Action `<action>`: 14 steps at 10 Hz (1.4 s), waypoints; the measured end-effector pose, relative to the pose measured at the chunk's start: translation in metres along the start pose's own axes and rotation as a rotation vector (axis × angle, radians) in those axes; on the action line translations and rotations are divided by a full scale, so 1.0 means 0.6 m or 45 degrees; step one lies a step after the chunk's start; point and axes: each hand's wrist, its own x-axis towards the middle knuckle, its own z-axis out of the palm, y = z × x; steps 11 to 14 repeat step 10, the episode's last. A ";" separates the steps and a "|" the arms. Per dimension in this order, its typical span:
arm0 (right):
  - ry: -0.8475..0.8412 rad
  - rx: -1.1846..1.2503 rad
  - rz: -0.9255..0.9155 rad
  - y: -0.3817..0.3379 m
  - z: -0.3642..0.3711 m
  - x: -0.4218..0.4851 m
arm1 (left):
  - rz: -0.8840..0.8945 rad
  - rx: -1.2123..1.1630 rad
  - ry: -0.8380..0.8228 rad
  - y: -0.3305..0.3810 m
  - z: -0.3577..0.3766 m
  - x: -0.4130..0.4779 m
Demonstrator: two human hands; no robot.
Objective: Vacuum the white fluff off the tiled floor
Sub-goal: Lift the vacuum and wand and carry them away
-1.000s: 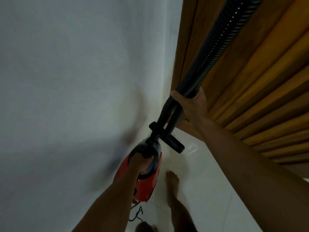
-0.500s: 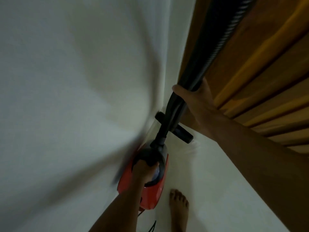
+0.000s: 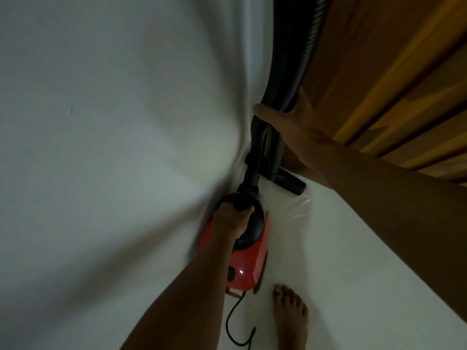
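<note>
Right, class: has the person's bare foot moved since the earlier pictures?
Yes. The bare foot lies farther back from the foot of the slatted brown wooden door. Its toes were beside the red vacuum cleaner body, now level with its rear end.

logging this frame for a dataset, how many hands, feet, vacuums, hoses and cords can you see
hands: 2 (left hand on the vacuum, right hand on the hose)
foot: 1
vacuum: 1
hose: 1
cord: 1
total: 6
</note>
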 end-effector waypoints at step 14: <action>-0.301 -0.029 0.442 -0.034 -0.075 -0.034 | 0.046 0.449 -0.168 0.089 -0.085 -0.060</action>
